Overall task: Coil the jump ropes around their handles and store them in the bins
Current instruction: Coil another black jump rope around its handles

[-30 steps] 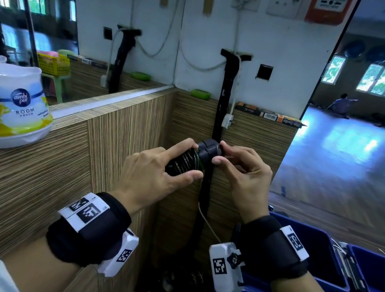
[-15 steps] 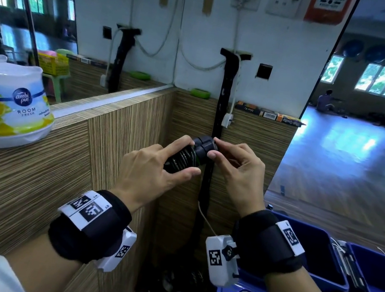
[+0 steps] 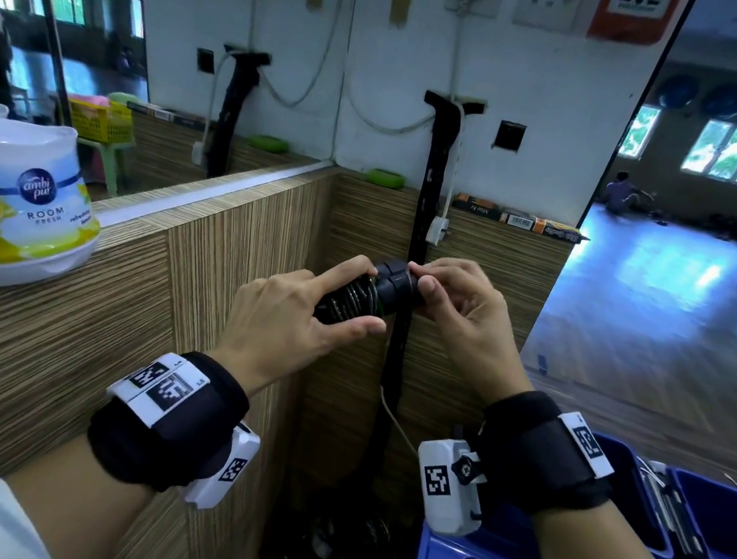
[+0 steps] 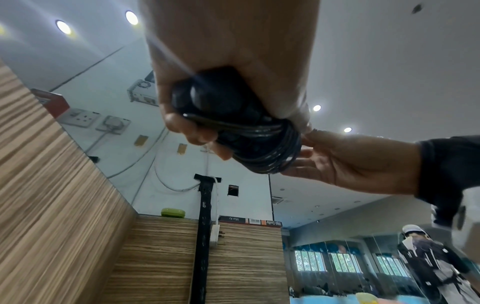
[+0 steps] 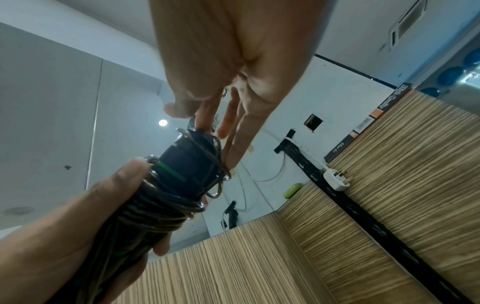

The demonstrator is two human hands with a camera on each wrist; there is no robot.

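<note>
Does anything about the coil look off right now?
Mostly tidy, but in the right wrist view the last turns of rope cross loosely over the handle cap, not flush with the tight coil the left hand grips. Right hand works there.

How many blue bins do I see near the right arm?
2, side by side at lower right in the head view: the nearer blue bin behind the right wrist and the farther blue bin beside it. The frame edge may hide more.
</note>
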